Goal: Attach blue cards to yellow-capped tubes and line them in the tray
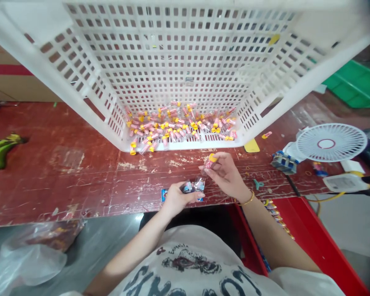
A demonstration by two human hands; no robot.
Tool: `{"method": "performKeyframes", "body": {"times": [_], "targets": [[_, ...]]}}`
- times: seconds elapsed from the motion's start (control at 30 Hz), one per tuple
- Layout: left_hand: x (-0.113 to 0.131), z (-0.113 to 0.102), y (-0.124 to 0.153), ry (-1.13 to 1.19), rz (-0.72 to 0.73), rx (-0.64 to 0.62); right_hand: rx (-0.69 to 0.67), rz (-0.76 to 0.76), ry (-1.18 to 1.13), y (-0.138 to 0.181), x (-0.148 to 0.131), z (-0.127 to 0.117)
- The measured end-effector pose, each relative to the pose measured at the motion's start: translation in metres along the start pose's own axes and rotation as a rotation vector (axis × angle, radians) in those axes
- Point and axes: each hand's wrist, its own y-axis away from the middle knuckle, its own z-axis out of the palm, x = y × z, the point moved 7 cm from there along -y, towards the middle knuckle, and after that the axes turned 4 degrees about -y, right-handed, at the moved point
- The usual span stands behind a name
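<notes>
My right hand (226, 174) pinches a small clear tube with a yellow cap and pink label (207, 168), tilted, its lower end pointing toward my left hand. My left hand (176, 198) is closed on a small clear packet with blue print (191, 187) at the front edge of the worn red table (64, 172). The tube's lower end meets the packet. Just beyond my hands, a big white perforated basket (179, 61) lies tipped on its side, with several similar yellow-capped tubes (179, 125) piled at its lower edge.
A white desk fan (329, 143) and a white device with a yellow cable (345, 181) sit at the right. Green bananas (0, 149) lie at far left. A red bin (314, 242) stands below right, a plastic bag (27, 255) below left. A yellow card (252, 145) rests by the basket.
</notes>
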Motion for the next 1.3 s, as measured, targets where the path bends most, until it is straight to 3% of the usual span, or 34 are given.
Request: {"method": "performKeyframes", "body": {"times": [0.23,0.37,0.5,0.63,0.77,1.17,1.3], "targets": [[-0.002,0.002,0.004,0.027,-0.025,-0.013,-0.110,0.156,-0.065,0.001,0.018,0.004],[-0.006,0.014,0.005,0.195,-0.114,-0.075,-0.153,0.252,-0.066,0.014,0.029,0.010],[-0.005,0.025,0.003,0.399,-0.194,-0.043,-0.233,0.205,0.051,0.036,0.033,0.028],[-0.002,0.030,0.002,0.423,-0.222,-0.037,-0.055,0.106,0.243,0.047,0.034,0.028],[-0.004,0.030,0.004,0.336,-0.202,-0.078,0.057,0.117,0.193,0.048,0.036,0.025],[-0.003,0.032,0.005,0.315,-0.115,-0.095,0.122,0.062,0.190,0.050,0.026,0.022],[-0.004,0.031,0.003,0.246,-0.104,-0.086,0.124,0.139,0.046,0.051,0.032,0.013]]}}
